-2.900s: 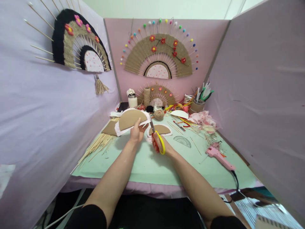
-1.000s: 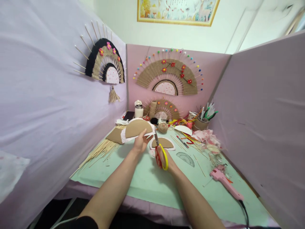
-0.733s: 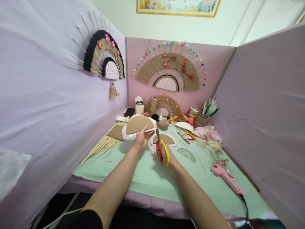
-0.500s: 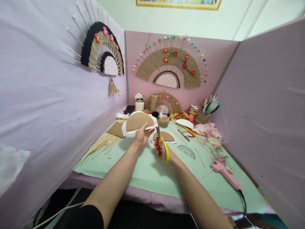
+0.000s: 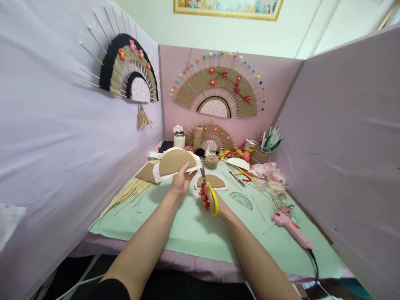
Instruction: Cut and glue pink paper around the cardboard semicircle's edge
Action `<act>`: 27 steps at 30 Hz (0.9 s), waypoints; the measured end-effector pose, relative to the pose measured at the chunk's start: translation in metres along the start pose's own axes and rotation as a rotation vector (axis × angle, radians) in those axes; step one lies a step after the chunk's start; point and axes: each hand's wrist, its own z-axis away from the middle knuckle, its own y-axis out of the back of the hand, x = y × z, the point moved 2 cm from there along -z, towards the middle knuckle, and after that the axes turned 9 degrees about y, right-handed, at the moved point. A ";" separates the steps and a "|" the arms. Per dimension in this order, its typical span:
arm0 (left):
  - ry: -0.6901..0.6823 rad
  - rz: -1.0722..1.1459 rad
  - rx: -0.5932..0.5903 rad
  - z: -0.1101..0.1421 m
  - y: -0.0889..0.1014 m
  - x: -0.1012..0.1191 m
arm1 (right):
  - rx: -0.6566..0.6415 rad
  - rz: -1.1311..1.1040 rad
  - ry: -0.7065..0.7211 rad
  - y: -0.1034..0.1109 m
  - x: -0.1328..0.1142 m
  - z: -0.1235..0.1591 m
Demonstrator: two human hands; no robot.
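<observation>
Pinching cardboard half-disc point(image 5: 173, 161) at straight edge with left fingers point(image 5: 183, 170), crosswise in long axis, arched away, gripping scissors point(image 5: 204, 179) with right fingers point(image 5: 208, 193), pointed forward and slightly left.

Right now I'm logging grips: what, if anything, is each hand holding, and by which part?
The left hand holds a pale-backed cardboard half-circle by its lower right edge; the right hand holds scissors by their red and yellow handles.
</observation>
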 end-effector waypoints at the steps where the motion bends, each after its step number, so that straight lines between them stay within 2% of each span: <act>1: -0.005 0.000 0.006 0.000 -0.001 0.000 | -0.002 0.012 0.008 0.000 -0.001 0.001; 7: -0.041 0.000 -0.004 0.002 -0.004 0.000 | -0.019 0.036 0.019 0.000 0.000 0.001; 18: -0.014 -0.009 -0.009 0.001 -0.003 -0.002 | -0.009 0.152 0.043 0.005 0.008 -0.002; 27: 0.004 0.024 0.010 0.001 -0.002 -0.001 | 0.013 0.178 0.039 0.004 -0.003 0.002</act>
